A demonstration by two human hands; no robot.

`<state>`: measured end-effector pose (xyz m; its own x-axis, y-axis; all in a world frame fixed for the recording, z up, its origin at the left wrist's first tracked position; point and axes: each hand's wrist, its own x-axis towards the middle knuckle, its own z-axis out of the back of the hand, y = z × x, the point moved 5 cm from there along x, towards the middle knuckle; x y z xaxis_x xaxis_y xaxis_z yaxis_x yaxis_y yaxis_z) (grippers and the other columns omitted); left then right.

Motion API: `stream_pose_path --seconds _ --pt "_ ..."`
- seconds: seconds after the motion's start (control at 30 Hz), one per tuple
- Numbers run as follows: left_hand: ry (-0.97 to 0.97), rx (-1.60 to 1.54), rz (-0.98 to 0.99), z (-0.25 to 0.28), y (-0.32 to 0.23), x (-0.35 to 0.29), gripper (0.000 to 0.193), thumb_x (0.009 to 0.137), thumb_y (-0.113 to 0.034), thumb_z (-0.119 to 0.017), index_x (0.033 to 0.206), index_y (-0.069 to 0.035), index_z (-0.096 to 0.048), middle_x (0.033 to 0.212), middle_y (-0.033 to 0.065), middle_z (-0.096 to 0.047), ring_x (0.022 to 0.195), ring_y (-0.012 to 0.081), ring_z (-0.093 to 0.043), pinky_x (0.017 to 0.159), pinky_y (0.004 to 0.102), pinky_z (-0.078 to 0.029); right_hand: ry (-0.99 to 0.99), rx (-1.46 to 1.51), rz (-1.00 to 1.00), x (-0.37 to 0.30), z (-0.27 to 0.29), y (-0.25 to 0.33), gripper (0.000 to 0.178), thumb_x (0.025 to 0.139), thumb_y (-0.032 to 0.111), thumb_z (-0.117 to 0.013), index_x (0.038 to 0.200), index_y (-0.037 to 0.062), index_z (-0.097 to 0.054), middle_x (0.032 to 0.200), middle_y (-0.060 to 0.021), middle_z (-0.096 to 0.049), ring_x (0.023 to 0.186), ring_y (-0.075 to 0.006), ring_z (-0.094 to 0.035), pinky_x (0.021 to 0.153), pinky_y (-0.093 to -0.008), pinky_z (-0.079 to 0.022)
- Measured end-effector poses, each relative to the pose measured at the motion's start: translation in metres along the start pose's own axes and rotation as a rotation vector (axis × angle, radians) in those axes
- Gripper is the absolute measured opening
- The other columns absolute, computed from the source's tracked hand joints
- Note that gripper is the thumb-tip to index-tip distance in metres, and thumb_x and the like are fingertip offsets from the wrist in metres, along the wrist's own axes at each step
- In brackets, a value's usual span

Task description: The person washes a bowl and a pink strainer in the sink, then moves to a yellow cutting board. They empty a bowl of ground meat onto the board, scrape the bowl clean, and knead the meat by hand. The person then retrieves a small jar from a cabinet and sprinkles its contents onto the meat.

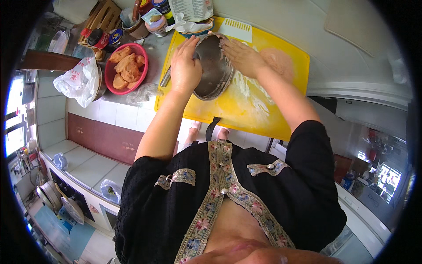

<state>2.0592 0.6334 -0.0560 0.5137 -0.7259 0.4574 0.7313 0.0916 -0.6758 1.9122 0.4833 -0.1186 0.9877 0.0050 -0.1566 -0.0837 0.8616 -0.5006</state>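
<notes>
A round metal bowl (214, 72) stands on the yellow cutting board (259, 116), with pale, sticky residue around its rim and inner wall. My left hand (185, 64) is over the bowl's left side, fingers stretched upward and lying close together. On the opposite side, my right hand (242, 56) reaches to the rim with its fingers straight and flat. Whether either hand presses on the metal is unclear. A metal handle (165, 77) pokes out beside my left wrist; its other end is hidden. White flour (251, 94) and a pinkish dough-like patch (278, 62) cover part of the board.
A pink-red basin (146, 75) of orange-brown pieces sits left of the board, near a white plastic bag (81, 80). A white toothed scraper (236, 29) lies at the board's far edge. Jars and a dark bottle (98, 38) crowd the back left. A wall borders the far side.
</notes>
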Motion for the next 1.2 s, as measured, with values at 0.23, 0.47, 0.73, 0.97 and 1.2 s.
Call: stream_pose_path --seconds 0.23,0.47,0.73,0.97,1.2 --pt "-0.007 0.11 -0.032 -0.007 -0.004 -0.002 0.051 0.081 0.006 -0.053 0.128 -0.008 -0.066 0.138 0.0101 -0.063 0.132 0.0302 -0.054 0.111 0.0442 -0.04 0.051 0.586 -0.213 -0.011 -0.012 0.079 0.056 0.096 0.032 -0.051 0.141 -0.001 -0.053 0.153 -0.0161 -0.048 0.148 -0.0281 -0.034 0.123 -0.0423 -0.024" --pt "0.018 0.097 0.011 -0.001 -0.013 0.001 0.058 0.074 0.011 -0.051 0.128 -0.006 -0.066 0.139 0.011 -0.062 0.131 0.032 -0.054 0.111 0.0428 -0.042 -0.188 0.492 -0.359 0.003 -0.015 0.038 0.043 0.1 0.019 -0.047 0.137 -0.0004 -0.056 0.148 -0.0156 -0.051 0.137 -0.0296 -0.048 0.115 -0.0394 -0.037" --pt "0.058 0.174 -0.078 -0.005 -0.026 -0.002 0.059 0.075 0.01 -0.051 0.128 -0.009 -0.065 0.139 0.01 -0.062 0.13 0.0317 -0.055 0.109 0.0437 -0.045 0.034 0.781 -0.429 -0.004 -0.023 0.088 0.037 0.09 0.011 -0.05 0.123 -0.0011 -0.064 0.136 -0.0132 -0.057 0.129 -0.0299 -0.051 0.105 -0.0403 -0.045" --pt "0.048 0.138 -0.07 -0.011 -0.023 -0.003 0.059 0.077 0.009 -0.053 0.13 -0.013 -0.066 0.142 0.0074 -0.061 0.134 0.031 -0.052 0.11 0.0451 -0.043 -0.084 0.529 -0.576 -0.021 -0.007 0.035 0.033 0.092 0.015 -0.053 0.119 0.0018 -0.064 0.124 -0.0139 -0.059 0.12 -0.0309 -0.055 0.1 -0.0415 -0.047" --pt "0.083 0.199 -0.111 -0.018 -0.041 -0.007 0.06 0.078 0.008 -0.054 0.132 -0.014 -0.065 0.143 0.0075 -0.06 0.136 0.0311 -0.051 0.112 0.0463 -0.041 0.012 0.863 -0.825 -0.013 -0.036 0.123 0.033 0.092 0.011 -0.048 0.121 0.0018 -0.062 0.129 -0.0162 -0.057 0.122 -0.0354 -0.053 0.106 -0.0462 -0.043"
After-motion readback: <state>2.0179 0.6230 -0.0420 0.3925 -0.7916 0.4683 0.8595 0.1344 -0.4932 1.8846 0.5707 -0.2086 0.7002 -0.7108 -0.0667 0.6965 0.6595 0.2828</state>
